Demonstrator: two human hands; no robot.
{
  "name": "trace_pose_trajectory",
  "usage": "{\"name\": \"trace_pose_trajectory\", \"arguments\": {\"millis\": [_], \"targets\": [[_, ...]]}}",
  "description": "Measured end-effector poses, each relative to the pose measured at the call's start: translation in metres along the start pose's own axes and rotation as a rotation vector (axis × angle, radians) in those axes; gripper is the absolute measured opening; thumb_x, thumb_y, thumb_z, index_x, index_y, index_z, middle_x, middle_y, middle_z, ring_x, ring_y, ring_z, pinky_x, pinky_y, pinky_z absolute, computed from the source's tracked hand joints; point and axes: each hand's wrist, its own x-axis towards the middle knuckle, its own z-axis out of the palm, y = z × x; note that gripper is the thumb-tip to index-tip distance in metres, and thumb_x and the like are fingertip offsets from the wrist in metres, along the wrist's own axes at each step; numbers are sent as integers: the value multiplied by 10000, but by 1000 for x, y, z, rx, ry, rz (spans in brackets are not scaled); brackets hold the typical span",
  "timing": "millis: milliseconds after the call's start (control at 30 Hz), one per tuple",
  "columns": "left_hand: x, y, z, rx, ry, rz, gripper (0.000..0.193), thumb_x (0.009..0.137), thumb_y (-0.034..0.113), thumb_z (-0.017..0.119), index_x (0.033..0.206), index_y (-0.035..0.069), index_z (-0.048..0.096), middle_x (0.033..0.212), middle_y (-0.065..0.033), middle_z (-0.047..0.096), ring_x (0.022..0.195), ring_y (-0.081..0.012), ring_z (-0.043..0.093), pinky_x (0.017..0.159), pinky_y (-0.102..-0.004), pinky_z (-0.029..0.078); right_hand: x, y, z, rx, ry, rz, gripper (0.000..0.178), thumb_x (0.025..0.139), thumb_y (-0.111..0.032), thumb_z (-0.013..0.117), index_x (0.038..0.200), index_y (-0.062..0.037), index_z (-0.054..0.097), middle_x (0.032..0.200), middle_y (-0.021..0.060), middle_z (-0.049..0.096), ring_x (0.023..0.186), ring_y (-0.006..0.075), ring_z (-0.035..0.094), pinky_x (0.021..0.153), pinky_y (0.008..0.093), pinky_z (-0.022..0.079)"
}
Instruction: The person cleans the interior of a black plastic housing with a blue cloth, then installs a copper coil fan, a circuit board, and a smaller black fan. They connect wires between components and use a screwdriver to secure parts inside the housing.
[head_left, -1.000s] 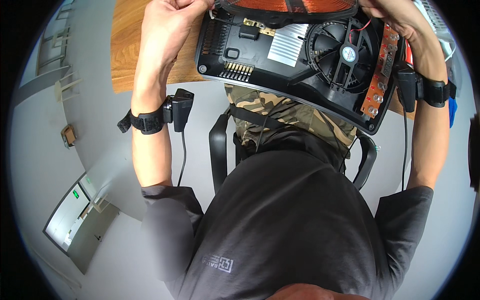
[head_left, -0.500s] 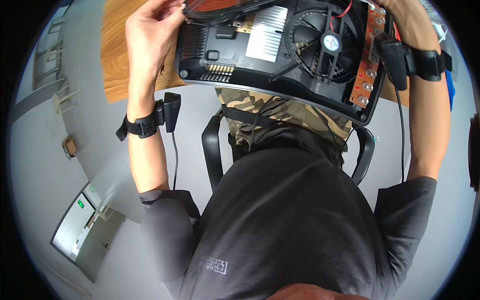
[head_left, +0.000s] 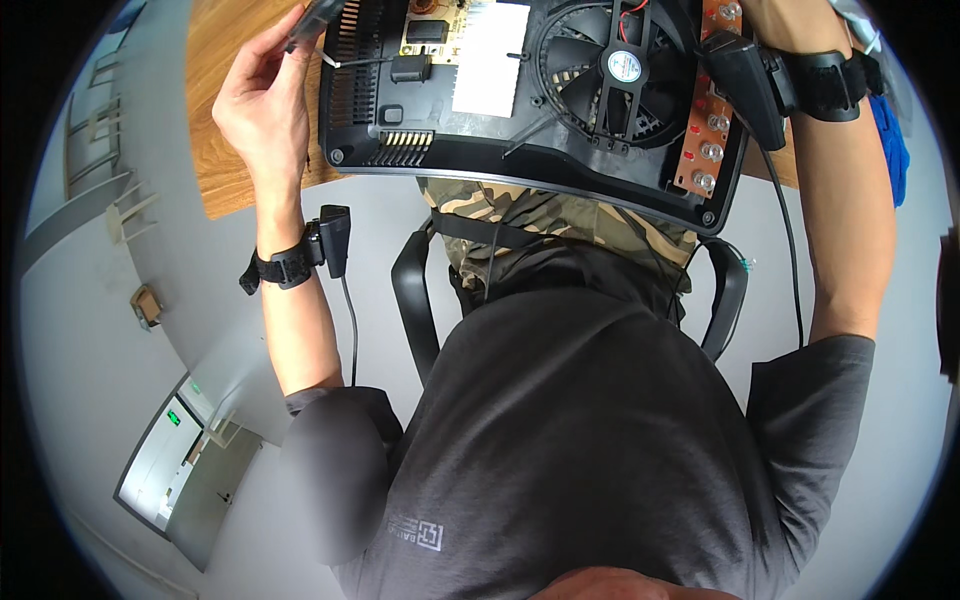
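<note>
The left grip (head_left: 262, 95) is pinched on a dark thin piece (head_left: 315, 18) beside the opened cooker base (head_left: 520, 110); the right grip is hidden. The base looks stiff and breakable, best held by its rim.

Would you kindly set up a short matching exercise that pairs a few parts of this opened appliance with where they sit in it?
Things:
1. fan
2. control board
3. white plate
4. vent slots

Places:
A. along the case's right edge, with round buttons
B. in the round grille, right of centre
C. on the near rim, lower left
D. just left of the fan

Pairs: 1-B, 2-A, 3-D, 4-C
</note>
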Motion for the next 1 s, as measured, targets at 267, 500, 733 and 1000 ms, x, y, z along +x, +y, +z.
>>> {"name": "trace_pose_trajectory", "arguments": {"millis": [267, 500, 733, 1000], "targets": [[-1, 9, 5, 49, 62, 80, 258, 959, 12, 724, 1210, -47, 719, 1041, -102, 771, 906, -108, 709, 803, -220, 555, -1, -2, 2, -49, 42, 9, 202, 1064, -161, 555, 1034, -9, 685, 752, -25, 606, 556, 28, 453, 470, 178, 387], [-8, 11, 4, 96, 80, 53, 269, 949, 15, 736, 1218, 0, 743, 1002, -36, 758, 760, -22, 603, 596, -159, 432, 8, 2, 1, -72, 59, 70, 210, 1056, -145, 562, 1052, -19, 730, 782, -26, 652, 549, 29, 450, 470, 177, 385], [-17, 20, 10, 131, 28, 122, 265, 944, -23, 722, 1209, -27, 733, 1089, -79, 764, 916, -87, 689, 832, -220, 549, -6, 6, -6, -94, 34, 28, 218, 1041, -156, 590, 1145, -27, 732, 855, -26, 697, 551, 40, 450, 478, 198, 364], [-21, 22, 12, 118, -20, 169, 279, 913, 3, 757, 1190, -19, 744, 1064, -55, 773, 845, -89, 655, 858, -251, 545, -20, 4, -23, -273, -104, 125, 215, 1038, -196, 620, 1149, -73, 757, 905, -23, 744, 574, 37, 466, 503, 214, 348]]}}
